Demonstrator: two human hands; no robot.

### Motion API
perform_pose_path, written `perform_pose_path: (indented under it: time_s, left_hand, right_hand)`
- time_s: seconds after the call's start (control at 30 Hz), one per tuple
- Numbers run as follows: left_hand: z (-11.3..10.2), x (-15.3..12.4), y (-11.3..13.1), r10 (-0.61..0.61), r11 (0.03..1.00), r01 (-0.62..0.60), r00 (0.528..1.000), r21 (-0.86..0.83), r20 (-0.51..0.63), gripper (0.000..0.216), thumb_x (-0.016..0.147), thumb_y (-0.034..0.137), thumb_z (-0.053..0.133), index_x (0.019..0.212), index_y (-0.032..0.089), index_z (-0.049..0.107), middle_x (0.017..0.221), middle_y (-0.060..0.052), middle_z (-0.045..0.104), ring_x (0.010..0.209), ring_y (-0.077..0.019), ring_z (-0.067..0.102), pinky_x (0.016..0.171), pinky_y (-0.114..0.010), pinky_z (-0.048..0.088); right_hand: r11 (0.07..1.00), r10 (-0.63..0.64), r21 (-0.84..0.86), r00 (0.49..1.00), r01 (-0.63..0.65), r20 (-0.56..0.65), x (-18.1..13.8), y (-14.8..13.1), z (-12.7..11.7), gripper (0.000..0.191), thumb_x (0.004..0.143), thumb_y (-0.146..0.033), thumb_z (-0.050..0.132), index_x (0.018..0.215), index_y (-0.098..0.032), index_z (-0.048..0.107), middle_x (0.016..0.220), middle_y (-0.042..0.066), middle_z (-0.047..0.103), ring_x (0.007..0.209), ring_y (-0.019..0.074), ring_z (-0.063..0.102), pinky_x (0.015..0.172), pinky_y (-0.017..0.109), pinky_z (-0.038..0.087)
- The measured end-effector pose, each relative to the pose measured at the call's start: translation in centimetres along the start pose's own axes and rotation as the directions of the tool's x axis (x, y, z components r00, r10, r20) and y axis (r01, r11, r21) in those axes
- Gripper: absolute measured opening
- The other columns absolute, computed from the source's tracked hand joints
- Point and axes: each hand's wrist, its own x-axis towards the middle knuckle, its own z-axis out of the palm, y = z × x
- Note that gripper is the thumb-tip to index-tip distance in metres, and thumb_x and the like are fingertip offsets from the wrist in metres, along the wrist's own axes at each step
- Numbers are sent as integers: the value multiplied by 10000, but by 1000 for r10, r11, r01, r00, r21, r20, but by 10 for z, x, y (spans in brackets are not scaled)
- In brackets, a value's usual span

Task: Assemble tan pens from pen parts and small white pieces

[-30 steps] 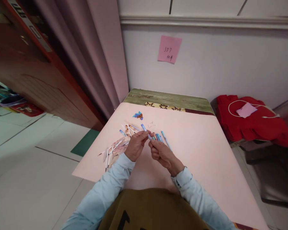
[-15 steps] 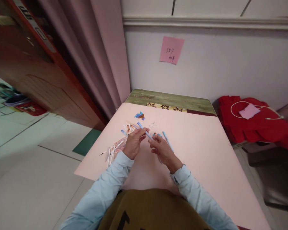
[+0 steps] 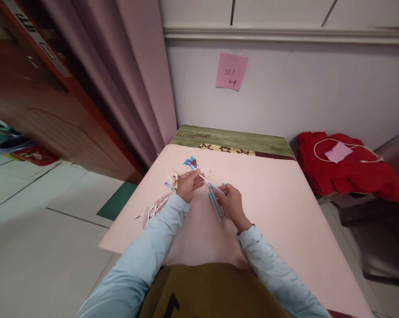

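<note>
A slim pen (image 3: 204,178) with a pale barrel and blue-violet ends slants between my two hands. My left hand (image 3: 188,184) pinches its upper part between thumb and fingers. The thumb and fingers of my right hand (image 3: 230,201) close on its lower end. Whether the pen is in one piece or drawn apart, I cannot tell. Just left of the right hand lie grey-barrelled pens (image 3: 215,205) with light-blue ends, partly under its fingers. Small blue and brown pieces (image 3: 191,161) are heaped beyond the left hand.
Several thin white and pinkish sticks or refills (image 3: 156,206) lie left of my left forearm, beside orange-brown and blue pen parts (image 3: 172,182). The table (image 3: 272,212) has a pale pink cover. A red cloth (image 3: 332,172) with a white cable is at right; a wooden door (image 3: 63,110) stands left.
The pen has come to a longer, flatter slant as my right hand moved slightly right and away from the left. More of the grey-barrelled pens shows beside the right hand.
</note>
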Motion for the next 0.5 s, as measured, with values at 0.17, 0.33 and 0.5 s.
perform_pose_path:
  time_s: [0.17,0.33,0.5]
  left_hand:
    - [7,35,-9,96,978,-82,993,191,-67,164,805,255,667,799,139,550,765,-70,673,620,-125,657,594,-263,528]
    - [2,50,-11,152,927,-151,988,342,25,173,732,266,683,711,156,552,680,-43,654,575,-125,611,567,-253,464]
    - [-2,52,-7,213,834,-271,962,480,171,169,673,288,694,605,165,598,621,-22,644,663,-164,604,625,-262,443]
  right_hand:
    - [904,-181,-398,983,153,-32,22,-1,-23,237,790,-426,656,689,-212,678,648,8,686,607,166,598,589,262,370]
    - [798,-201,-580,980,163,-1,28,-6,-38,212,840,-385,609,751,-227,719,688,28,712,645,182,610,601,268,349]
    - [767,-203,-626,979,142,-26,18,-11,-44,220,867,-386,564,849,-259,744,718,27,722,668,194,617,601,273,346]
